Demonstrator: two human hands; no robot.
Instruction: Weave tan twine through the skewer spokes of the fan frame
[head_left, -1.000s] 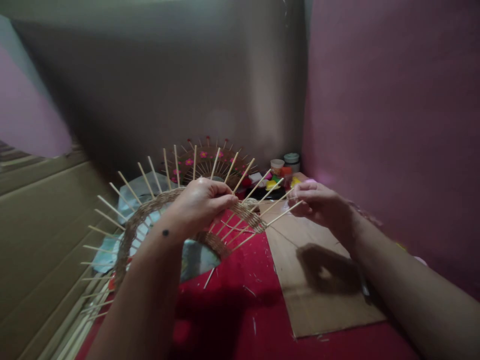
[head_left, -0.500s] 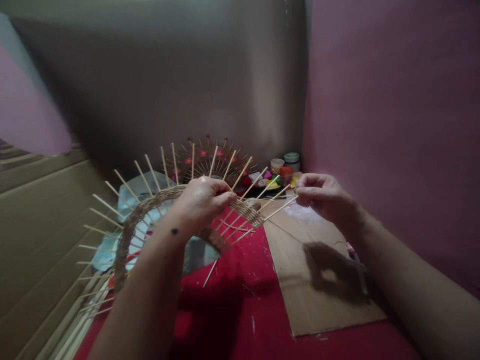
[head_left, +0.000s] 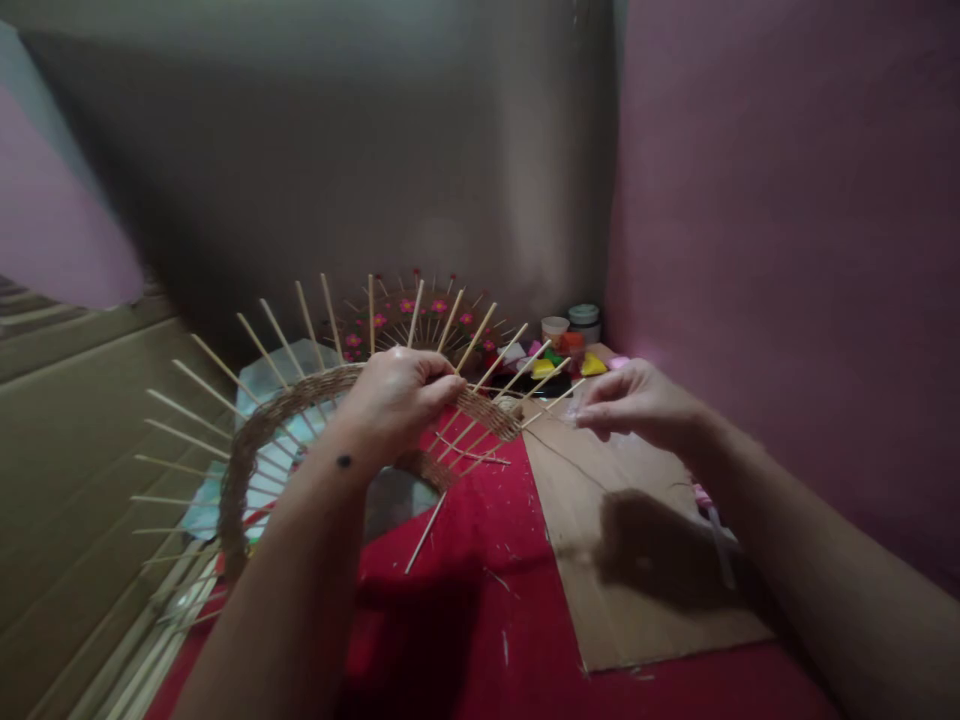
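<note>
My left hand (head_left: pixel 394 398) is closed around the woven rim of a round wicker frame (head_left: pixel 259 440) with several thin wooden sticks (head_left: pixel 225 368) fanning out of it. The frame is held tilted above a red cloth (head_left: pixel 480 560). My right hand (head_left: pixel 637 405) sits just right of the frame, fingers pinched on a thin strand that I can barely make out, close to the outer stick tips (head_left: pixel 559 392).
A cardboard sheet (head_left: pixel 645 590) lies on the red cloth under my right arm. Behind the frame stands a finished stick fan with pink flowers (head_left: pixel 409 318), small jars (head_left: pixel 570 325) and coloured bits (head_left: pixel 544 365). Pink wall at right, cardboard panels at left.
The frame has turned slightly, its sticks swinging up and to the left. My right hand rose towards the stick tips, then came back down a little, still pinched.
</note>
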